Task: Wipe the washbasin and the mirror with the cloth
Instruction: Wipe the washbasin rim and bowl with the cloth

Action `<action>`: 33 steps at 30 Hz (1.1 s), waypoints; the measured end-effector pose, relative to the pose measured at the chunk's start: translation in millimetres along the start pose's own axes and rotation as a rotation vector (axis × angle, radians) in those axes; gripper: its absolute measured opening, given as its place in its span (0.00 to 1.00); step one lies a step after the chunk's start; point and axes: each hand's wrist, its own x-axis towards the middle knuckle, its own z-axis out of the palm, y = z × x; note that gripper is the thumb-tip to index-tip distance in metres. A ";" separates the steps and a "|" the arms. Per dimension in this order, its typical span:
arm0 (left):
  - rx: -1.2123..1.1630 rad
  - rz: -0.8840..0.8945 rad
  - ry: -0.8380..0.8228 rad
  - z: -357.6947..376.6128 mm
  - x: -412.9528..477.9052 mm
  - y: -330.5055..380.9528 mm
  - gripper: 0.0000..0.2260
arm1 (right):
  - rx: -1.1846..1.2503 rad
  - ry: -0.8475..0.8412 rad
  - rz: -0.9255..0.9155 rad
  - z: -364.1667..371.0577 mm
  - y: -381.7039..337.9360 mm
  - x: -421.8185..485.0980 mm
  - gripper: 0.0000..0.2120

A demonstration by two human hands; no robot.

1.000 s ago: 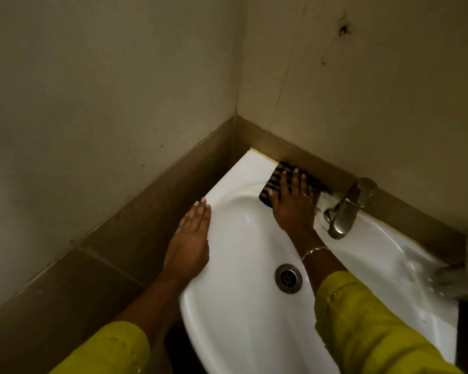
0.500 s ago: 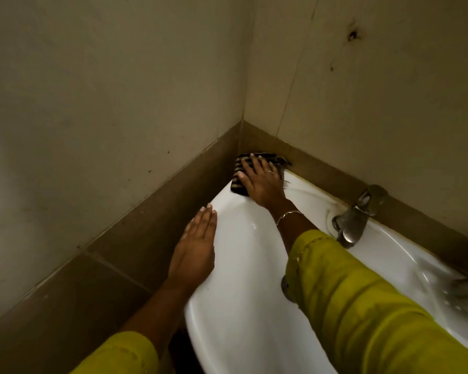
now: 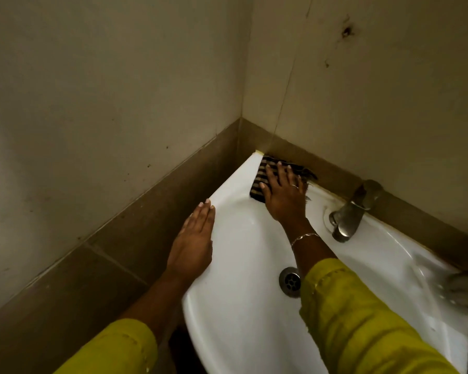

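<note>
So far only the washbasin (image 3: pixel 243 265) is underway: the right hand (image 3: pixel 283 197) presses the cloth (image 3: pixel 260 182) flat at its far corner, left hand (image 3: pixel 193 242) open on the rim, mirror unseen.

We count one white washbasin (image 3: pixel 235 306) set into the corner, and one striped cloth (image 3: pixel 260 179) lying on its back ledge. We see two hands: one left hand (image 3: pixel 193 244) and one right hand (image 3: pixel 284 195). With them come two yellow sleeves, a left sleeve (image 3: pixel 114 349) and a right sleeve (image 3: pixel 362 319). We find one metal tap (image 3: pixel 349 214) and one round drain (image 3: pixel 289 282). On the right arm we count one thin bracelet (image 3: pixel 304 237) at the wrist and one ring (image 3: pixel 295 186) on a finger. Two walls meet behind the basin, a left wall (image 3: pixel 92 90) and a back wall (image 3: pixel 389 90).
</note>
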 end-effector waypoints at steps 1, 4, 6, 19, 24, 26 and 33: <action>0.000 -0.002 -0.001 0.2 0.1 0.0 0.30 | -0.001 0.000 0.021 -0.7 4.8 -3.7 0.24; 0.005 -0.001 -0.010 0.2 0.8 0.0 0.30 | 0.003 -0.001 0.086 -3.7 16.6 -18.7 0.25; 0.000 -0.004 -0.010 0.4 1.0 0.0 0.30 | -0.009 0.009 0.162 -5.2 21.7 -31.3 0.25; 0.010 -0.007 0.012 4.0 1.0 -1.4 0.30 | 0.007 -0.043 0.265 1.0 -22.0 -19.9 0.27; 0.010 -0.011 0.016 8.5 2.8 -4.0 0.30 | 0.052 -0.083 0.161 -0.2 -44.3 19.1 0.27; 0.000 -0.007 0.025 9.4 3.3 -4.6 0.30 | 0.063 -0.099 0.089 -1.1 -51.4 26.5 0.27; -0.187 -0.034 0.037 2.6 2.2 -1.1 0.38 | 0.147 -0.080 -0.257 5.3 -82.3 11.3 0.22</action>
